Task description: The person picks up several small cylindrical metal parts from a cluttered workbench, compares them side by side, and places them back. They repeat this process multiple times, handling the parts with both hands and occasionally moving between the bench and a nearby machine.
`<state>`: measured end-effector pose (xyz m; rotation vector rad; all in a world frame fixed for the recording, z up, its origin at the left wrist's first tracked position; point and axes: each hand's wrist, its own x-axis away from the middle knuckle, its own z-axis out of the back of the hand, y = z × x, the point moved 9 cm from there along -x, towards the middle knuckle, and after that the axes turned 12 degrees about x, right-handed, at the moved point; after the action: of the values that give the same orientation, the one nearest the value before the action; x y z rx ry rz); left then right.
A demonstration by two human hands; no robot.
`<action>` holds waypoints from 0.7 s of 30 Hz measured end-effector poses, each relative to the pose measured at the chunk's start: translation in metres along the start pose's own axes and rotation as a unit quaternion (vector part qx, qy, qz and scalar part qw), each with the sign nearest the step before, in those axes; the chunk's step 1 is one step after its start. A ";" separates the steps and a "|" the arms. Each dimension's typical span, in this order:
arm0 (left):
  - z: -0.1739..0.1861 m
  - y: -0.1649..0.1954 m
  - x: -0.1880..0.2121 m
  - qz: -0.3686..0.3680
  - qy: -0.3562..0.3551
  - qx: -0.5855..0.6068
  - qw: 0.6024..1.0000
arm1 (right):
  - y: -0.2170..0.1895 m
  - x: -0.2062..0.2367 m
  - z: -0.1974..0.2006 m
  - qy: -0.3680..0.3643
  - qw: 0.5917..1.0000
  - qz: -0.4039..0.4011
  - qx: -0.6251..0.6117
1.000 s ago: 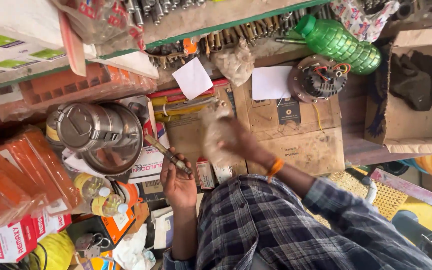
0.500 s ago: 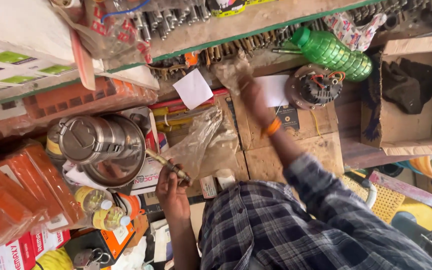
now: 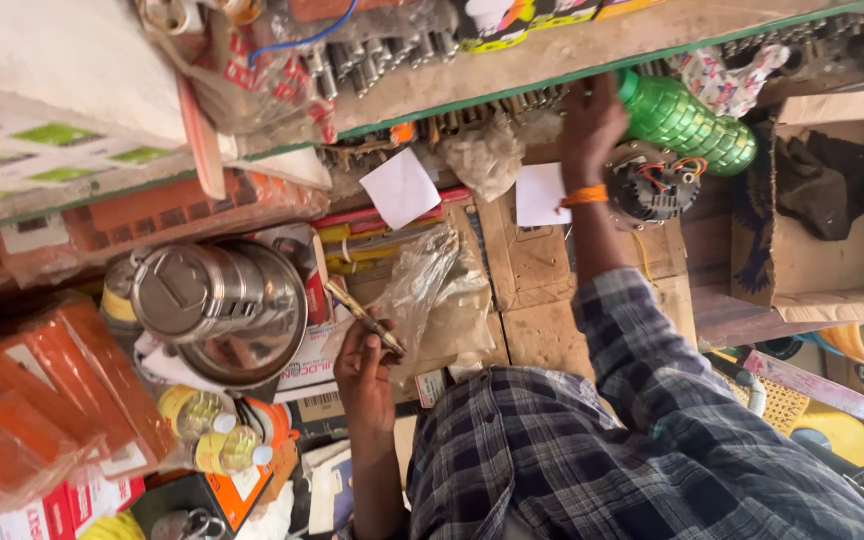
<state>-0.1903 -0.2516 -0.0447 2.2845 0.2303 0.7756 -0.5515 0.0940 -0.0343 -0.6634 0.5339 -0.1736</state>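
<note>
Right hand (image 3: 592, 120) has moved up since 0.5 s ago — now at the shelf edge (image 3: 552, 62) beside the green bottle (image 3: 687, 120), grip unclear. Left hand (image 3: 364, 365) unchanged, closed around brass rod (image 3: 364, 316) and clear plastic bag (image 3: 432, 290).

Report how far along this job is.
Done: the clear plastic bag is out, pinched together with a slim pen-like tool in the left hand. In hand: the right hand is up at the shelf beside the green bottle; its grip is unclear. Left: the bag looks empty.
</note>
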 end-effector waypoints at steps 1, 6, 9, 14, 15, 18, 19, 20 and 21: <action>0.004 0.005 0.002 -0.006 0.002 -0.003 1.000 | -0.004 0.000 0.018 0.010 1.000 0.013 -0.022; 0.008 0.023 0.001 -0.044 0.008 0.038 0.998 | -0.025 0.028 0.100 -0.176 0.880 -0.081 -0.434; -0.007 0.023 0.003 -0.042 -0.014 0.062 0.997 | -0.038 0.061 0.124 -0.289 0.748 -0.127 -0.584; -0.037 0.003 0.024 0.027 -0.076 0.105 0.991 | 0.015 0.210 0.095 -0.359 0.571 -0.394 -0.624; -0.040 -0.001 0.034 0.044 -0.084 0.106 0.990 | 0.023 0.251 0.086 -0.380 0.523 -0.443 -0.621; -0.049 -0.011 0.049 0.070 -0.113 0.116 0.984 | 0.052 0.355 0.080 -0.360 0.435 -0.616 -0.549; -0.048 -0.014 0.053 0.079 -0.109 0.118 0.984 | 0.051 0.366 0.084 -0.382 0.416 -0.609 -0.557; -0.047 -0.015 0.057 0.090 -0.104 0.119 0.983 | 0.049 0.374 0.093 -0.402 0.395 -0.603 -0.564; -0.044 -0.015 0.059 0.093 -0.096 0.113 0.985 | 0.043 0.382 0.102 -0.419 0.375 -0.597 -0.572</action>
<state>-0.1679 -0.1940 -0.0022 2.6055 0.0155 0.6414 -0.1733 0.0602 -0.1525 -2.2996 -1.1830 -0.8049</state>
